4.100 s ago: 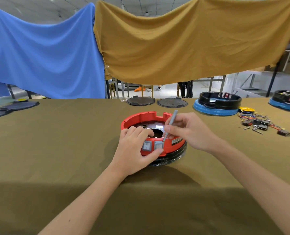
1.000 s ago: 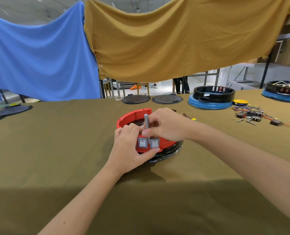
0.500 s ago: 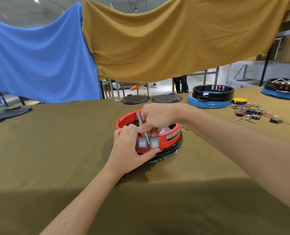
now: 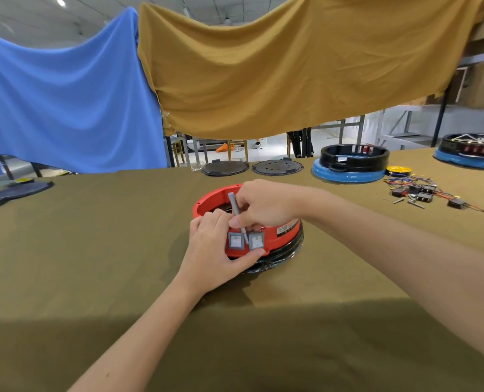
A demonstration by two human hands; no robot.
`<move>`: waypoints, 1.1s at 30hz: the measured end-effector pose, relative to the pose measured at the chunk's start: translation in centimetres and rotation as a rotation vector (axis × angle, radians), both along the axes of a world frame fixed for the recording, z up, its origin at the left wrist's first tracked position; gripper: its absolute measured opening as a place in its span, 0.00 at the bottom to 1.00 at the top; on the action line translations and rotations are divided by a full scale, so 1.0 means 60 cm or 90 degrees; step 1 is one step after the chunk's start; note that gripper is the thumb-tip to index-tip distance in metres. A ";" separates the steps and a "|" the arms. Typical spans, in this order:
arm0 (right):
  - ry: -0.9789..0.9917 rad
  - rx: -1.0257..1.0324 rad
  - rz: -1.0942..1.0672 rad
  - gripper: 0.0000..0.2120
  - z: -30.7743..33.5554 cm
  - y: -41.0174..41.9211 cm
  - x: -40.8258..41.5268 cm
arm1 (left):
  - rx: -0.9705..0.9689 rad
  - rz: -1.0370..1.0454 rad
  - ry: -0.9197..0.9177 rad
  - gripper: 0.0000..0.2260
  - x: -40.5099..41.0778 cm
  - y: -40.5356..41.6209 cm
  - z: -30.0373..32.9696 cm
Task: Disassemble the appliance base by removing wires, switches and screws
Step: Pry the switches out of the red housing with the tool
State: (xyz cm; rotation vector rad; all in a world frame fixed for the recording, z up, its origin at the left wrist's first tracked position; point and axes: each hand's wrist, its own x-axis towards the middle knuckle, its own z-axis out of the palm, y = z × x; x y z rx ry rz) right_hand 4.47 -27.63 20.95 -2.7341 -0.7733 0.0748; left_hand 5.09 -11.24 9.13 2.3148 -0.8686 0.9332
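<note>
A round red appliance base (image 4: 284,231) with a black bottom ring sits mid-table on the olive cloth. Two grey rocker switches (image 4: 246,241) sit side by side in its near wall. My left hand (image 4: 214,253) grips the base's near wall, thumb under the switches and fingers over the rim. My right hand (image 4: 266,205) holds a thin grey screwdriver (image 4: 237,213), its tip down in the gap between the two switches. The inside of the base is mostly hidden by my hands.
Removed switches, wires and screws (image 4: 422,192) lie at the right. A blue-and-black base (image 4: 348,165) and another (image 4: 472,151) stand at the far right, with a yellow disc (image 4: 397,169). Two dark round plates (image 4: 252,167) lie at the far edge. Cloths hang behind.
My right hand swung over the base from the right, tilting the screwdriver's top leftward and bringing its tip between the two switches. My left hand kept its hold.
</note>
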 end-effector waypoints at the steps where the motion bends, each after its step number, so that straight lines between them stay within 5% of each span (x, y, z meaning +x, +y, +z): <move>1: 0.026 -0.008 0.003 0.12 0.008 0.004 0.005 | 0.003 0.003 0.002 0.26 0.000 0.000 0.000; 12: 0.097 0.015 0.012 0.14 0.019 0.006 0.025 | -0.003 -0.005 0.002 0.28 -0.001 0.001 0.001; 24: -0.018 0.455 -0.048 0.10 -0.047 -0.091 -0.030 | -0.005 -0.007 -0.010 0.23 -0.002 0.000 0.001; 33: 0.024 0.413 -0.036 0.06 -0.070 -0.097 -0.026 | 0.016 -0.038 -0.033 0.20 -0.005 -0.002 0.001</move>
